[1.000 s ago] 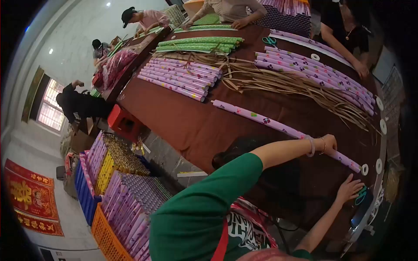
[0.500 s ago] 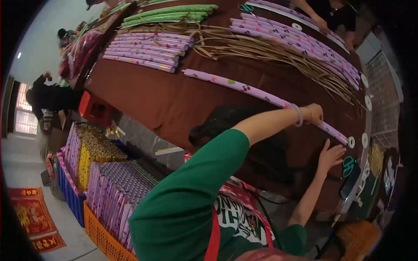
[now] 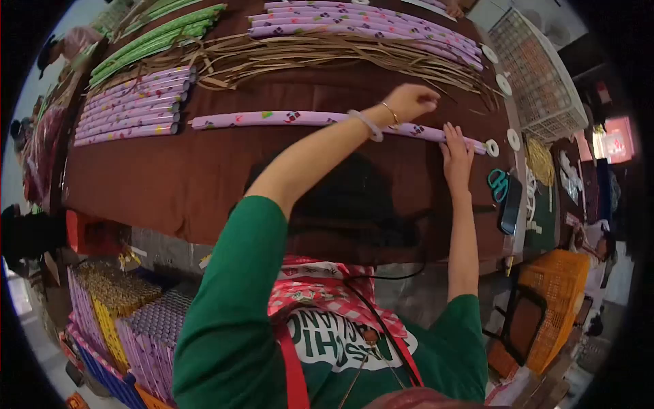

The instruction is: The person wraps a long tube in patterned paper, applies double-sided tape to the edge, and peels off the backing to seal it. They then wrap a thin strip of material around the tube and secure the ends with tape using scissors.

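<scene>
A long purple tube with a colourful print (image 3: 310, 119) lies across the brown cloth before me. Just above its right part is my left hand (image 3: 412, 102), its fingers curled together; whether anything is pinched in them I cannot make out. Near the tube's right end, my right hand (image 3: 458, 153) rests with its fingers stretched over the tube. Beside that end sits a white tape roll (image 3: 492, 148). Teal-handled scissors (image 3: 499, 183) and a dark phone (image 3: 511, 204) lie to the right of my right hand.
Brown flat strips (image 3: 327, 54) lie behind the tube, with purple tubes (image 3: 136, 109) and green tubes (image 3: 157, 41) at the left. A white basket (image 3: 538, 75) stands beyond the right edge. Crates of tubes are lower left; an orange crate (image 3: 555, 300) is lower right.
My view has turned to the right. My left hand has come up off the tube, and my right hand has moved from beside the tube onto its right part.
</scene>
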`<state>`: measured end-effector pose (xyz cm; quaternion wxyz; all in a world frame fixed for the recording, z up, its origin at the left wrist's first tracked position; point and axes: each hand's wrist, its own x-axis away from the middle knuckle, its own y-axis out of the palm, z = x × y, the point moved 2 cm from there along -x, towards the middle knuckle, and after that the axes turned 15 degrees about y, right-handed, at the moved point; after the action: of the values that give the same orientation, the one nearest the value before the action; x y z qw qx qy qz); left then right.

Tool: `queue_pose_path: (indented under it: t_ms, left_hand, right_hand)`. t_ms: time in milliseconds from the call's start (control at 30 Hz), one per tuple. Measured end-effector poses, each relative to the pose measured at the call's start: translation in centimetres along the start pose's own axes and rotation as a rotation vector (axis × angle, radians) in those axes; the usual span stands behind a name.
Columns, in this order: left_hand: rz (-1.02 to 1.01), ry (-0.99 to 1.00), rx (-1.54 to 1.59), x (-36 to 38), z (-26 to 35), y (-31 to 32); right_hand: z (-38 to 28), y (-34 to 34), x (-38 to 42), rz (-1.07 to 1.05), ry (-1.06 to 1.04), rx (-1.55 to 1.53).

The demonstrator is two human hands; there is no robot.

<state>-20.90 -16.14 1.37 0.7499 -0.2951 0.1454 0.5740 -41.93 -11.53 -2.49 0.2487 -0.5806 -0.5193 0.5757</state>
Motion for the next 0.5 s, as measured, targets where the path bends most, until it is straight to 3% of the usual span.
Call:
queue_pose_path:
  t_ms: [100,133,233,267,400,500]
  left_hand:
    - [-0.096,-0.002,-0.268,2.1,3.2,-6.4]
    - [-0.041,0.08,-0.37,3.9,3.2,-8.7]
    - [-0.098,-0.105,-0.501,10.6,5.5,-15.6]
    - [-0.092,-0.067,-0.627,13.2,5.7,-17.6]
    - [-0.165,-0.09,-0.915,21.8,6.2,-21.6]
    - [-0.254,-0.098,-1.101,24.3,4.7,-22.6]
  right_hand:
    - [0.5,0.1,-0.2,-0.017,-0.003,0.067]
    - [0.6,-0.1,-0.3,-0.013,0.017,0.08]
    - [1.1,-0.2,-0.6,-0.075,-0.023,0.034]
    - [1.1,-0.3,-0.7,-0.069,-0.007,0.038]
    - [-1.0,-1.6,-2.2,-0.146,-0.165,-0.037]
    - [-4.2,-0.7,-4.2,-0.359,-0.4,-0.08]
